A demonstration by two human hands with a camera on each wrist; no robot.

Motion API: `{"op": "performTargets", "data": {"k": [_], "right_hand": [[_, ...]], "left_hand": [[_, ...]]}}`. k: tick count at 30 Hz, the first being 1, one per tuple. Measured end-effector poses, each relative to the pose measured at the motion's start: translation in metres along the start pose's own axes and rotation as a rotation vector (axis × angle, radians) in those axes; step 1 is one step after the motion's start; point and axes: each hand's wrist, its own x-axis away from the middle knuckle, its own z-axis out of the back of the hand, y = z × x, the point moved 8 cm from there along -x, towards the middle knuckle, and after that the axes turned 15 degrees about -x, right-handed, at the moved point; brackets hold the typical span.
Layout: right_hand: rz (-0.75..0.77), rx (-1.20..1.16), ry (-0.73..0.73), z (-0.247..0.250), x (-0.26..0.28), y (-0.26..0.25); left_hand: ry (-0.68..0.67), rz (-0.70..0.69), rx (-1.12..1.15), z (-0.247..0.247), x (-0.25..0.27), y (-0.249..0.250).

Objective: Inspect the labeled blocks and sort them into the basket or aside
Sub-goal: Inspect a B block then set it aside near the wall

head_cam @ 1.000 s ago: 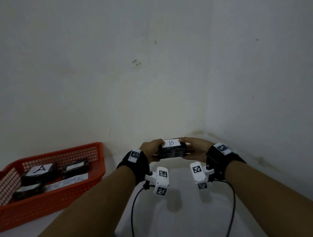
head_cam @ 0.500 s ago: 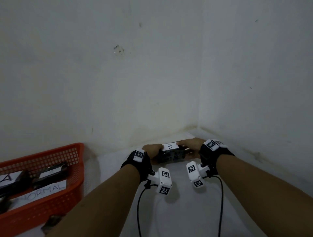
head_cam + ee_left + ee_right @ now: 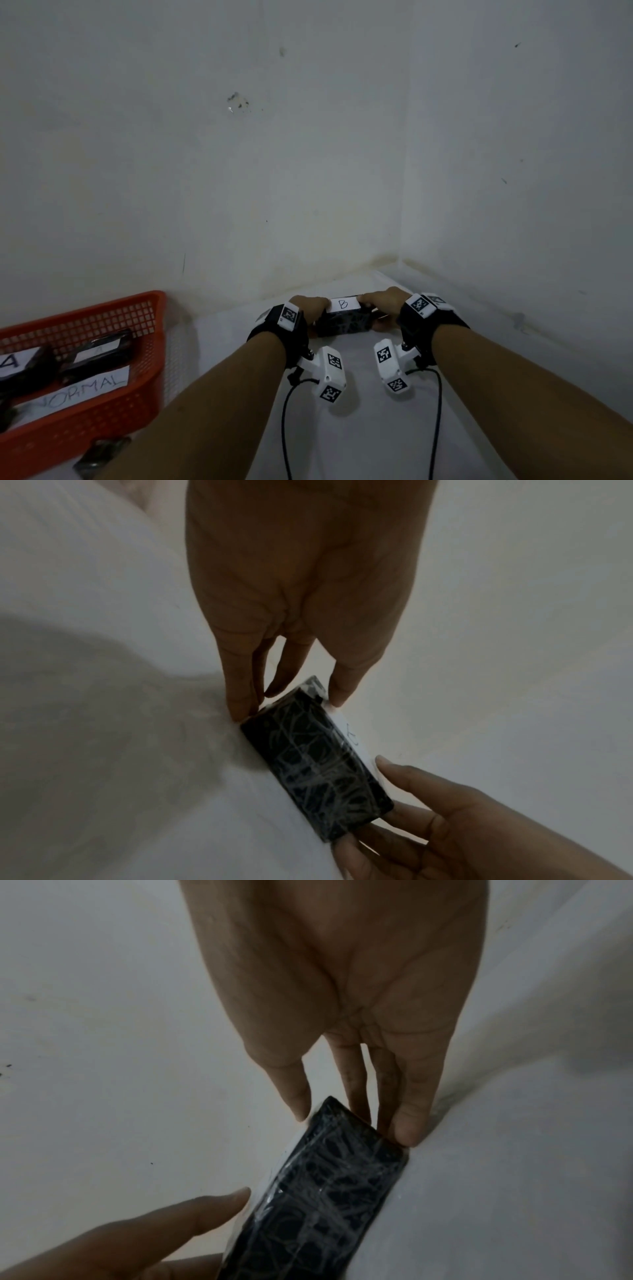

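Observation:
A black wrapped block [image 3: 344,322] with a white label marked B lies low on the white surface near the wall corner. My left hand [image 3: 310,306] pinches its left end and my right hand [image 3: 380,301] pinches its right end. In the left wrist view the left hand [image 3: 291,704] has thumb and fingers on either side of the block [image 3: 318,761]. In the right wrist view the right hand [image 3: 352,1123] clamps the other end of the block [image 3: 325,1191]. The orange basket [image 3: 113,308] stands at the far left.
The basket holds dark labeled blocks, one marked A [image 3: 10,363], another beside it [image 3: 99,353], and a paper reading NORMAL [image 3: 82,389]. One more dark block [image 3: 99,455] lies on the surface in front of the basket. Walls close off the far side and right.
Both hands, still holding block B, have moved it lower and farther towards the wall corner. The basket has slid left in the head view.

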Motion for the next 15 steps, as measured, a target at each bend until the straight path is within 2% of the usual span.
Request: {"op": "performTargets", "data": {"k": [2, 5, 9, 15], "right_hand": [[0.032, 0.033, 0.017, 0.006, 0.006, -0.005], [0.139, 0.225, 0.053, 0.014, 0.021, -0.024], [0.271, 0.426, 0.114, 0.014, 0.059, -0.049], [0.453, 0.521, -0.041, -0.044, 0.137, -0.063]], "left_hand": [[0.012, -0.003, -0.033, 0.005, 0.002, 0.001], [0.049, -0.025, -0.107, 0.018, 0.014, 0.003], [0.100, -0.119, -0.253, 0.040, 0.037, 0.008], [0.208, -0.318, -0.711, 0.075, 0.124, 0.000]]}}
